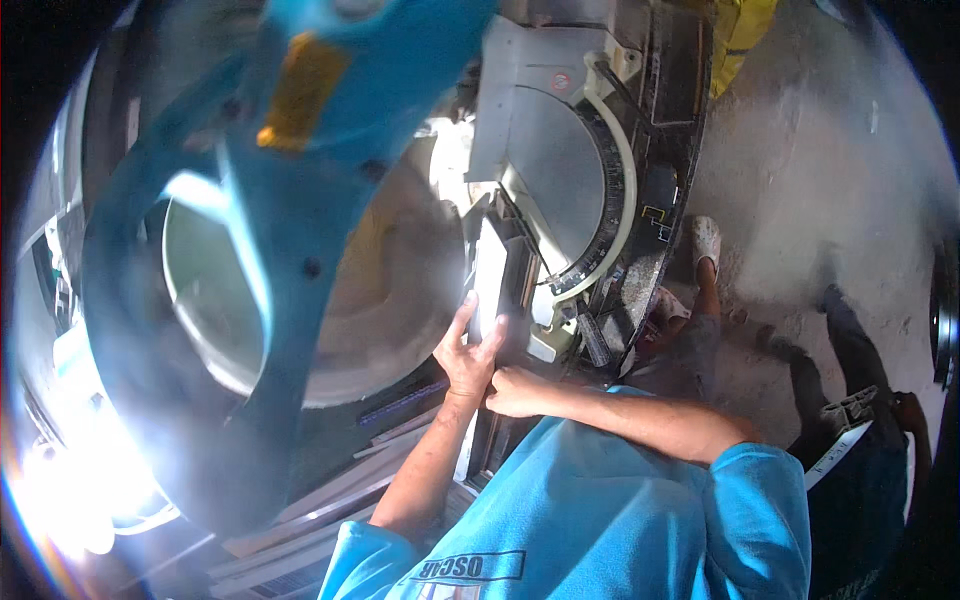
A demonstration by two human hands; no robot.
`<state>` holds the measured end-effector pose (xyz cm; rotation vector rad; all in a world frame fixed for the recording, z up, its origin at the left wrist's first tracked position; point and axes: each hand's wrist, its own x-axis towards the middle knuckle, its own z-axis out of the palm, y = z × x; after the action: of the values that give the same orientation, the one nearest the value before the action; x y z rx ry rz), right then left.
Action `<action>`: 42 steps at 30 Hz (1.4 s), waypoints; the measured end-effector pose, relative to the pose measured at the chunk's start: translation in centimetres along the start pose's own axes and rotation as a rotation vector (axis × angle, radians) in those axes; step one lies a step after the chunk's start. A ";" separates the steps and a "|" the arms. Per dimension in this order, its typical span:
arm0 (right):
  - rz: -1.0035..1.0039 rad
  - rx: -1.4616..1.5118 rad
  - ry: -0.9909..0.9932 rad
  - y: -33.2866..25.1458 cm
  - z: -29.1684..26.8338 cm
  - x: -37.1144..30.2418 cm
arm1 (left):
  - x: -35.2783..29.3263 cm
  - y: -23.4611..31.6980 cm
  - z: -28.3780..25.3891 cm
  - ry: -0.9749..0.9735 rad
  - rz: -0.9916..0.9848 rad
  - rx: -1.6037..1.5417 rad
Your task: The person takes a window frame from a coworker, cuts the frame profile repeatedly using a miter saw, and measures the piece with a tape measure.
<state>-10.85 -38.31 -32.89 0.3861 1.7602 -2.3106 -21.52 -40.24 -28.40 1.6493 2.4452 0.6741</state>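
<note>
Blue saw head (320, 200): hangs closest to the lens, its looped handle at far left, probably within reach for gripping.
Long strips (330, 490): lie roughly side by side below it, perhaps laid lengthwise to stay together.
Left hand (465, 355): grips the near part of the profile, thumb on the right side, fingers on the left, likely to steady it.
White-faced profile (490, 275): lies lengthwise between the blade guard (400, 260) and the turntable (555, 170), apparently seated along the machine for support.
Right hand (515, 391): fingers curled beside the left wrist; whether they grasp anything, I cannot tell.
Curved scale (615, 190): rims the turntable's right side, presumably for reading angles.
</note>
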 end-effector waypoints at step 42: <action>-0.037 0.077 0.538 0.0 -3.7 -3.5 | -0.7 -1.1 -0.3 0.054 -0.128 -0.246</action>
<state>-7.26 -34.67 -32.67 1.0825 1.9031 -2.4618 -22.31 -41.31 -28.71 1.3879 2.3652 0.9659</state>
